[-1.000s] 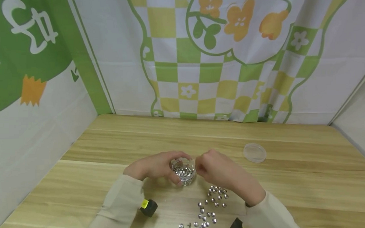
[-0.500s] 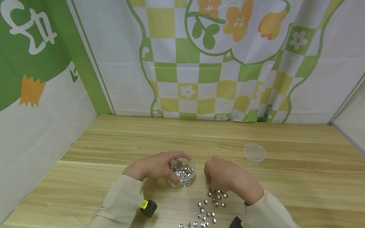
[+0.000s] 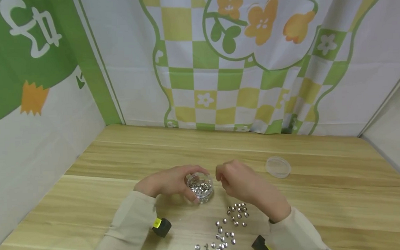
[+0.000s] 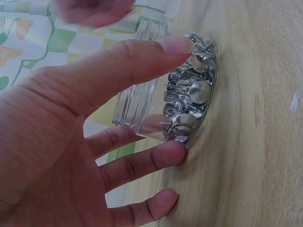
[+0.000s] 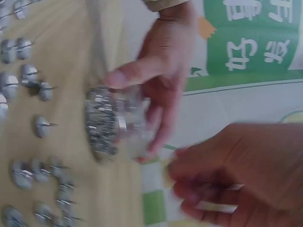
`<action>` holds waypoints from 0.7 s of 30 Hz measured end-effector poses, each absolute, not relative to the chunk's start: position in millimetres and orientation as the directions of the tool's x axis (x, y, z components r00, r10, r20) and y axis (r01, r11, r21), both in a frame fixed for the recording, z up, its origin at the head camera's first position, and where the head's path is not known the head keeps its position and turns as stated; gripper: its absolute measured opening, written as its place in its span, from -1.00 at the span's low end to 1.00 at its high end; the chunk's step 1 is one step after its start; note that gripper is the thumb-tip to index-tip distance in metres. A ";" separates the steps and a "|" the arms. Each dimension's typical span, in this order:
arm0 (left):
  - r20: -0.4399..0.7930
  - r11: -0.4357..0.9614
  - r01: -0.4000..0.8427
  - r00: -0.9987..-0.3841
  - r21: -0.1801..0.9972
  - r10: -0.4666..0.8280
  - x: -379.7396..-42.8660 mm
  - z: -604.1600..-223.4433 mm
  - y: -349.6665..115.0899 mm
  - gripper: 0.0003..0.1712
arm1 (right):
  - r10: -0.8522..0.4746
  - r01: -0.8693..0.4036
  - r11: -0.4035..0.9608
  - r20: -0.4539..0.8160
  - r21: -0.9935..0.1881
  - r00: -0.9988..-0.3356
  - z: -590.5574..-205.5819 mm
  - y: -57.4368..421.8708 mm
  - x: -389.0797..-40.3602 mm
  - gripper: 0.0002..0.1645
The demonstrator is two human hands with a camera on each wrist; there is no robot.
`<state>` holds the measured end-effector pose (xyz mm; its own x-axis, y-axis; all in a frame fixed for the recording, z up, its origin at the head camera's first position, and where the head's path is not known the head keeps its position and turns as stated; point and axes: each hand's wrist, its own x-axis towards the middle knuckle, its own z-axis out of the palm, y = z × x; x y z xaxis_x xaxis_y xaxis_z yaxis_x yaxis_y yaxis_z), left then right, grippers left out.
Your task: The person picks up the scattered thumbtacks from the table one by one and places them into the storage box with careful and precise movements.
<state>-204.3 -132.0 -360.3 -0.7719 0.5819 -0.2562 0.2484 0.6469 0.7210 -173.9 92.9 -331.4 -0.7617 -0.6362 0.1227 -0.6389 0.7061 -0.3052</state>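
Observation:
My left hand [image 3: 173, 183] grips a clear round jar [image 3: 206, 195], thumb on the near side and fingers behind. Inside lie many silver thumbtacks [image 4: 199, 92], filling the bottom part. The left wrist view shows the jar's threaded neck [image 4: 124, 106] uncovered. Just right of the jar, my right hand [image 3: 239, 180] is raised over the table with fingers curled toward the thumb. It is blurred in the right wrist view, and I cannot tell whether a tack is between its fingertips. Loose thumbtacks [image 3: 220, 230] are scattered on the wood below, several with points showing.
A clear round lid [image 3: 278, 167] lies on the wooden table [image 3: 148, 149] to the right, beyond my right hand. Printed green, white and yellow cloth [image 3: 205, 80] hangs along the table's back edge. Black wrist cameras [image 3: 162, 228] sit under both sleeves.
My right hand moved from beside the jar down to the loose thumbtacks, then back up toward the jar. The left hand and jar have stayed in place.

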 end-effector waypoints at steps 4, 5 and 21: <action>-0.245 0.642 0.259 -0.772 0.722 0.587 -205.1 -361.0 -131.5 -0.11 | -0.669 -0.739 0.594 0.315 -0.318 -0.673 -338.8 85.3 -176.9 -0.85; -0.245 0.640 0.256 -0.772 0.724 0.586 -205.3 -361.1 -131.2 -0.11 | -0.662 -0.740 0.584 0.332 -0.334 -0.672 -340.7 83.6 -176.6 -0.87; -0.271 0.658 0.232 -0.777 0.717 0.568 -204.6 -358.3 -130.9 -0.10 | -0.646 -0.721 0.603 0.321 -0.341 -0.692 -348.8 81.0 -177.9 -0.84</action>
